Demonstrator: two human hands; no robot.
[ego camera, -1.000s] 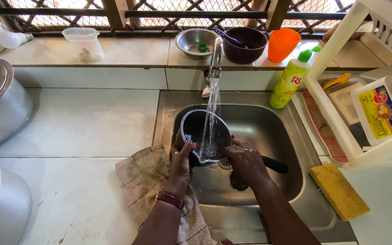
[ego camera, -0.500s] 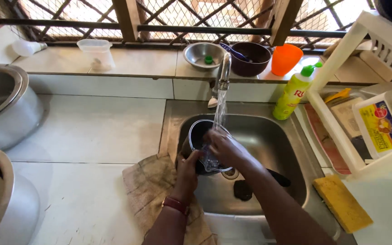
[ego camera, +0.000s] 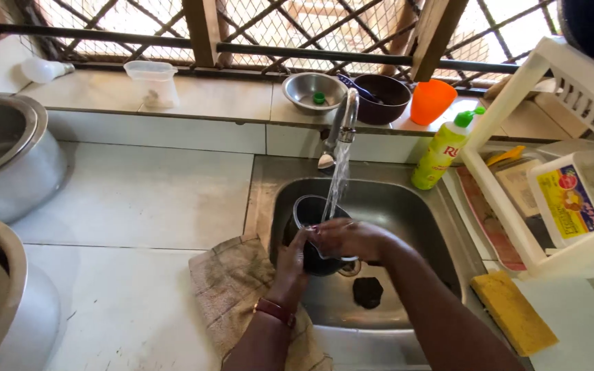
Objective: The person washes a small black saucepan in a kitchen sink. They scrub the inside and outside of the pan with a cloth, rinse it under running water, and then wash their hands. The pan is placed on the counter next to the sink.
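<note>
Both hands grip a dark cup [ego camera: 311,233] in the sink [ego camera: 421,206] under the tap's [ego camera: 344,120] running water: the left hand [ego camera: 292,257] wraps its near side, the right hand [ego camera: 348,239] closes over its rim. A cloth [ego camera: 232,288] lies on the surface just left of the sink, a yellow sponge [ego camera: 513,312] to the right.

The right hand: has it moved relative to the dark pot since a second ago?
Yes. The right hand has crossed from the pot's right side, toward the sink's centre, to over the dark pot mouth under the tap stream.
</note>
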